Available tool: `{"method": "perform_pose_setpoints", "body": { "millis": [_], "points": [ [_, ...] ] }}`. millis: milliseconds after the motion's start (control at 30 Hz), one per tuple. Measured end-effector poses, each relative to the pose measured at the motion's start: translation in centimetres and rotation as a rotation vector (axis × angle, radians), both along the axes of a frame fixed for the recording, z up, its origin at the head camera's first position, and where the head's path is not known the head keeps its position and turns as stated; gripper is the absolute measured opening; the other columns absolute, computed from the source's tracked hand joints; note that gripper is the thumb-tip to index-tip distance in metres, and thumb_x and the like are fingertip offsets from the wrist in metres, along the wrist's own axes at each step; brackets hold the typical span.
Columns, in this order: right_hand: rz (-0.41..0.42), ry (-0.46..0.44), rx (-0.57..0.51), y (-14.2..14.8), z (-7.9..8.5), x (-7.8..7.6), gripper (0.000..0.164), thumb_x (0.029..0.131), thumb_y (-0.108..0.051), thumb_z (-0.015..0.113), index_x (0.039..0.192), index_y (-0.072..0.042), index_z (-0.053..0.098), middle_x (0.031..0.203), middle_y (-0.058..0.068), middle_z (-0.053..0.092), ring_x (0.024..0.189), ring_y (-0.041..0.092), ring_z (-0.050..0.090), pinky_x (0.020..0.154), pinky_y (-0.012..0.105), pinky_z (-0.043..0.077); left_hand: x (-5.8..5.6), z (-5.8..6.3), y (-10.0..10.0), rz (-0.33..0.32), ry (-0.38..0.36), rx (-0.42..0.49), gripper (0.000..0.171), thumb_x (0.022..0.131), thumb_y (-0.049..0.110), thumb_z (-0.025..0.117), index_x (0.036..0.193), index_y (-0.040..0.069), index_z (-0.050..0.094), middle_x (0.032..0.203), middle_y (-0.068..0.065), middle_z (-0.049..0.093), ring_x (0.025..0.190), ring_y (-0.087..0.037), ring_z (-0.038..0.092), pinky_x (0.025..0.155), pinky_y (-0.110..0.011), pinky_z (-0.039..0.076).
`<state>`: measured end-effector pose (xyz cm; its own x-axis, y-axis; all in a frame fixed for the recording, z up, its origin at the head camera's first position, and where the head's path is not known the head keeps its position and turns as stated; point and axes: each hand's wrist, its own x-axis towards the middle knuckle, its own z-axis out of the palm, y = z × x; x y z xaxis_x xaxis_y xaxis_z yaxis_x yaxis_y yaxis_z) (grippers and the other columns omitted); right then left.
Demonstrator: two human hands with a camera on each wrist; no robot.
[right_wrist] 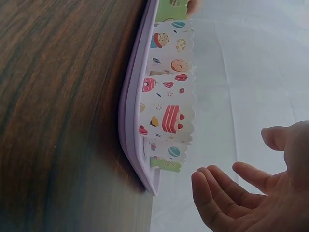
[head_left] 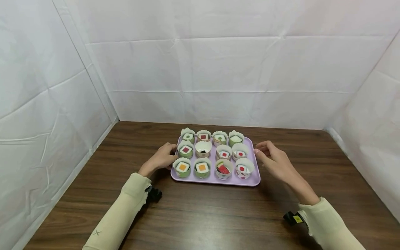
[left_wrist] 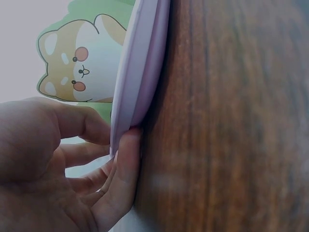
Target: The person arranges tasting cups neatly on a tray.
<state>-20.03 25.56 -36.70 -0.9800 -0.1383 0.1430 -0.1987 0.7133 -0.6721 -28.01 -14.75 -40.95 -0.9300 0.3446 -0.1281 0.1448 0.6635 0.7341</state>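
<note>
A lilac tray (head_left: 214,180) lies on the table, holding several paper baking cups in three rows. Most cups contain toy-like sushi pieces, such as an orange-centred roll (head_left: 202,168) at the front and a red-topped piece (head_left: 223,169) beside it. In one middle-row cup (head_left: 203,146) only something dark shows at the bottom. My left hand (head_left: 161,157) grips the tray's left rim, fingers on both sides of it in the left wrist view. To the right of the tray, my right hand (head_left: 275,162) hovers apart from the rim, its fingers loosely bent and holding nothing.
The dark wooden table (head_left: 215,215) extends around the tray. White fabric walls (head_left: 225,69) stand behind it and on both sides. Each wrist carries a black strapped device, one left (head_left: 153,193) and one right (head_left: 292,218).
</note>
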Motion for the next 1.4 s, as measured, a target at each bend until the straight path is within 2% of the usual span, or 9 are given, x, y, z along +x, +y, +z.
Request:
{"method": "perform_pose_setpoints", "body": {
  "millis": [633, 1000, 1400],
  "points": [
    [-0.014, 0.078, -0.027, 0.14, 0.70, 0.45, 0.041, 0.108, -0.036, 0.052, 0.133, -0.003, 0.056, 0.118, 0.020, 0.068, 0.099, 0.035, 0.069, 0.072, 0.023, 0.059, 0.11, -0.18, -0.04, -0.003, -0.009, -0.003, 0.041, 0.099, 0.010, 0.055, 0.138, -0.003, 0.057, 0.126, -0.024, 0.051, 0.098, -0.030, 0.060, 0.057, -0.030, 0.062],
    [-0.008, 0.068, -0.020, 0.00, 0.50, 0.14, 0.039, 0.108, -0.035, 0.052, 0.130, -0.004, 0.056, 0.116, 0.021, 0.068, 0.099, 0.035, 0.069, 0.073, 0.022, 0.059, 0.04, 0.09, -0.08, -0.003, -0.002, -0.002, 0.043, 0.099, 0.009, 0.055, 0.140, -0.004, 0.056, 0.129, -0.025, 0.050, 0.095, -0.030, 0.061, 0.057, -0.030, 0.062],
    [-0.004, 0.046, -0.010, -0.21, 0.07, 0.07, 0.036, 0.107, -0.032, 0.055, 0.127, -0.003, 0.058, 0.115, 0.019, 0.070, 0.095, 0.027, 0.069, 0.071, 0.023, 0.059, -0.06, 0.00, -0.13, -0.008, -0.017, 0.010, 0.039, 0.098, 0.011, 0.056, 0.135, -0.002, 0.058, 0.125, -0.023, 0.050, 0.097, -0.029, 0.060, 0.058, -0.032, 0.063]
  ]
}}
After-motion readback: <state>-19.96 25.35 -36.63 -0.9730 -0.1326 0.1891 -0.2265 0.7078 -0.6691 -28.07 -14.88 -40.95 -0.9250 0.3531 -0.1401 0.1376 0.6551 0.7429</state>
